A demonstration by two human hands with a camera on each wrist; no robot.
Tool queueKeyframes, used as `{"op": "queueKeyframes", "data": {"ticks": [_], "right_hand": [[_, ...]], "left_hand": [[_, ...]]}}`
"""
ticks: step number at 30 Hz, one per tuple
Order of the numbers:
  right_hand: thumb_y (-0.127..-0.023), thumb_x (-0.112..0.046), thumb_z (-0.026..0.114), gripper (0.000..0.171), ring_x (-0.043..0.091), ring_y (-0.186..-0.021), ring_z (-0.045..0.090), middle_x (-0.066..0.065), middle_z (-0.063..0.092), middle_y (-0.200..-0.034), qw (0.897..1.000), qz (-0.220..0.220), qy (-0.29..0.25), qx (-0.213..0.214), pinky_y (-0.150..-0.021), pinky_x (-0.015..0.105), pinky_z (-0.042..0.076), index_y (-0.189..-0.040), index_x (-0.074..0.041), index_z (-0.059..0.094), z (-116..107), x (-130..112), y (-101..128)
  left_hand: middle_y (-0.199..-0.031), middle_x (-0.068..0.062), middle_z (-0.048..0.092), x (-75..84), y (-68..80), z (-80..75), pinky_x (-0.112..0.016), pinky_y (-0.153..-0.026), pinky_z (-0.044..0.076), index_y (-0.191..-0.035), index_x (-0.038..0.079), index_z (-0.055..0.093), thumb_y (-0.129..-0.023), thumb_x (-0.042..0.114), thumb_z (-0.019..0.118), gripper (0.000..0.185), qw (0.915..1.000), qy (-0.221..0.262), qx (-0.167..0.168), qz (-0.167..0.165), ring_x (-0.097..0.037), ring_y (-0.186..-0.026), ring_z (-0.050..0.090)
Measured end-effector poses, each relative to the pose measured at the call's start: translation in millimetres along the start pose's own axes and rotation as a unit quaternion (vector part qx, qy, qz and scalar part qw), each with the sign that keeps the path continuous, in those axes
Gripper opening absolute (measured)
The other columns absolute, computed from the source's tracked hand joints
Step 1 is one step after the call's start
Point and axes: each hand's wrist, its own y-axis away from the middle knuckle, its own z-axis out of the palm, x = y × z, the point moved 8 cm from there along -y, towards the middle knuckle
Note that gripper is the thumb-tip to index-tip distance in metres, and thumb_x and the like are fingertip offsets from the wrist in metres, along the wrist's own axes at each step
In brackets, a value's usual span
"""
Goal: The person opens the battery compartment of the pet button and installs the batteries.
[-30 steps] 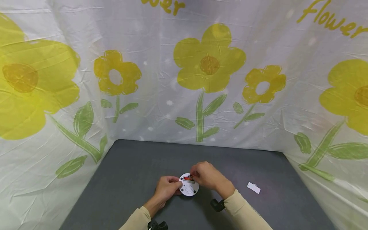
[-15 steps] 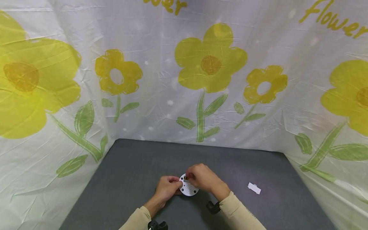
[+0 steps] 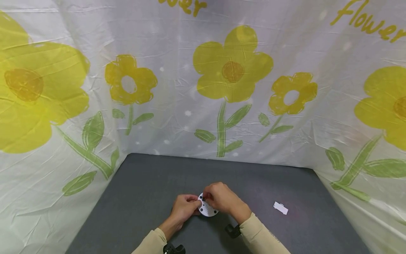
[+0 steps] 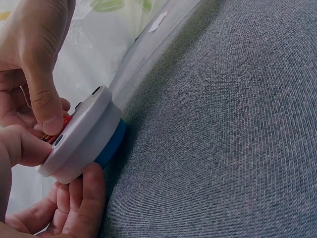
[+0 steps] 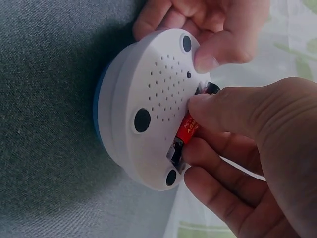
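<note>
A: Chg. vs. 1 s ago?
B: R hand (image 3: pixel 222 198) shifted left across round device (image 3: pixel 207 211) (lower ctr. of frame), covering more of it; thumb + fingers pinch battery (image 5: pixel 186 130). L hand (image 3: pixel 184 209) grips device edge.
A: Meaning?
B: Prob. battery not yet released; seating unclear.

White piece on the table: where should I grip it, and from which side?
Best, I think, to pinch the white piece across its long edges, from above, with the right hand. It looks flat and longer than wide, and lies to that hand's right on the table, so the narrow span should suit a pinch. That hand holds the battery, so free it first.
</note>
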Motion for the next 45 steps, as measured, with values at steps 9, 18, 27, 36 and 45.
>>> {"op": "queueKeyframes", "data": {"ticks": [9, 18, 27, 36, 45], "right_hand": [[-0.089, 0.0, 0.082, 0.01, 0.004, -0.07, 0.059, 0.0, 0.072, -0.082, 1.0, -0.001, 0.009, 0.011, -0.061, 0.02, 0.05, -0.092, -0.009, 0.08, -0.1, -3.8, 3.0], [-0.087, 0.001, 0.082, 0.012, 0.004, -0.072, 0.06, 0.0, 0.074, -0.084, 1.0, 0.011, 0.004, 0.01, -0.062, 0.021, 0.051, -0.094, -0.009, 0.081, -0.4, -1.6, 5.0], [-0.091, -0.004, 0.081, 0.008, 0.005, -0.073, 0.061, 0.0, 0.072, -0.085, 1.0, 0.005, 0.001, 0.024, -0.065, 0.021, 0.053, -0.097, -0.009, 0.081, 0.6, 1.6, 7.7], [-0.096, -0.011, 0.078, 0.002, 0.006, -0.072, 0.056, -0.003, 0.067, -0.084, 0.997, 0.046, 0.018, 0.054, -0.063, 0.023, 0.05, -0.095, -0.01, 0.08, -6.1, 13.3, 17.1], [-0.096, -0.014, 0.079, 0.007, 0.011, -0.077, 0.064, 0.001, 0.072, -0.088, 0.994, 0.071, 0.027, 0.078, -0.068, 0.03, 0.056, -0.099, -0.008, 0.081, -10.8, 18.4, 25.0]], "left_hand": [[-0.089, -0.008, 0.078, -1.4, 0.0, -0.4, -0.033, -0.066, 0.068, -0.109, -0.008, 0.076, -0.087, 0.006, 0.073, 0.026, 1.0, -0.006, 0.006, 0.0, -0.018, -0.076, 0.077], [-0.089, -0.008, 0.078, -1.9, 0.1, 0.6, -0.033, -0.066, 0.068, -0.109, -0.008, 0.075, -0.087, 0.006, 0.074, 0.025, 1.0, 0.0, 0.006, 0.002, -0.018, -0.077, 0.077], [-0.088, -0.008, 0.078, -1.8, -0.8, 0.6, -0.032, -0.066, 0.068, -0.107, -0.009, 0.075, -0.086, 0.005, 0.073, 0.024, 1.0, 0.007, 0.004, 0.005, -0.016, -0.076, 0.076], [-0.09, -0.009, 0.077, -1.1, -1.1, 0.1, -0.033, -0.067, 0.068, -0.109, -0.009, 0.075, -0.086, 0.005, 0.074, 0.027, 1.0, 0.003, 0.003, 0.001, -0.017, -0.077, 0.076], [-0.089, -0.009, 0.078, -0.5, -0.1, 0.1, -0.034, -0.068, 0.069, -0.11, -0.009, 0.075, -0.087, 0.005, 0.074, 0.027, 1.0, 0.0, 0.003, -0.001, -0.018, -0.077, 0.076]]}}
